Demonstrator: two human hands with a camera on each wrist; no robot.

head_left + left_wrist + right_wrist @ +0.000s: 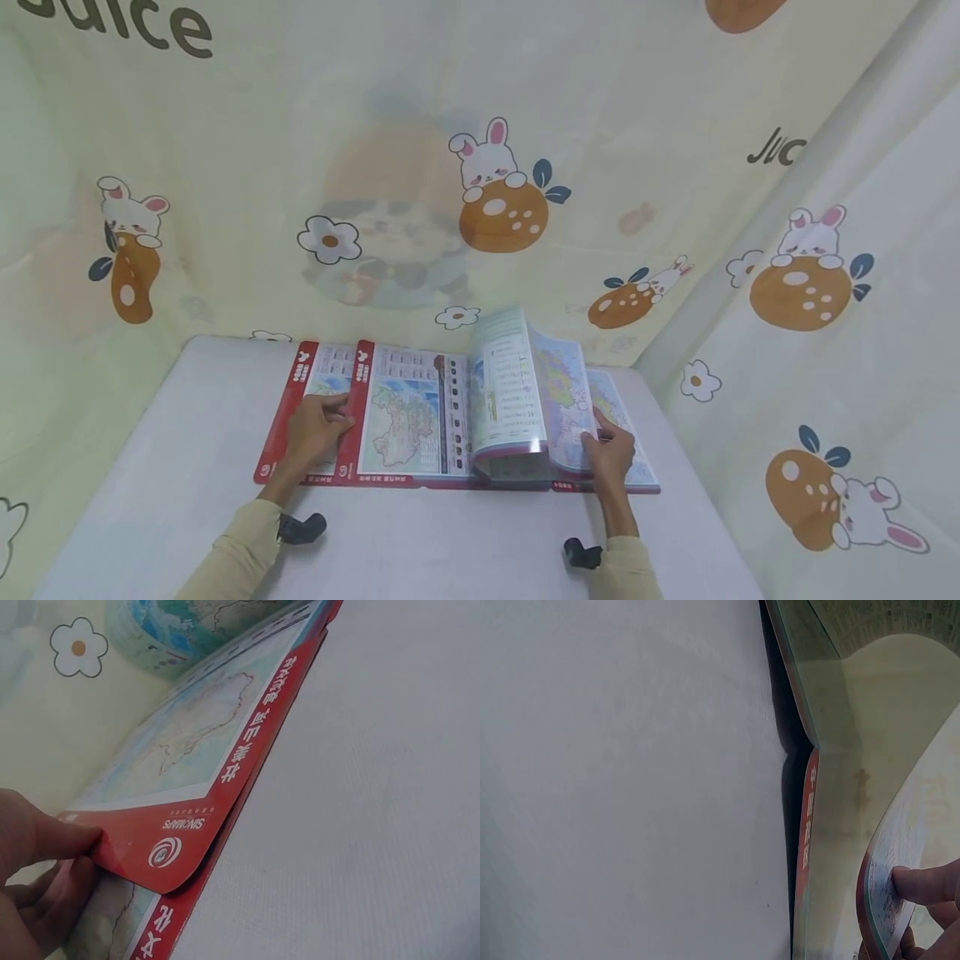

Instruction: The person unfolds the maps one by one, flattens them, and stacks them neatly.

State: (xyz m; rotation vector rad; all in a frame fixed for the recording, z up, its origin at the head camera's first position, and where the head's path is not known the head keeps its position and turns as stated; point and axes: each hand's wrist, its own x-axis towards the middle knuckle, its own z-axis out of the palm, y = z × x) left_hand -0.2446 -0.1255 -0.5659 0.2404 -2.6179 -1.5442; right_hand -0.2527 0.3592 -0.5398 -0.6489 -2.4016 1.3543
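A red-bordered printed map [401, 421] lies across the table, a curved fold [506, 392] standing up in its right half. My left hand [315, 429] pinches its left edge between thumb and fingers; the left wrist view shows the thumb on the red corner [161, 859], raised slightly above a second red-edged map [154, 937] underneath. That lower map also shows beyond the left edge. My right hand [611, 450] pinches a bent-up blue map panel [562, 392] by its right edge. In the right wrist view, the thumb and fingers grip the curled panel edge [874, 900].
The white table [442, 546] extends in front of the maps. A patterned curtain [405, 192] hangs behind them, and another curtain side [840, 375] closes off the right. Dark devices [302, 528] are strapped at both wrists.
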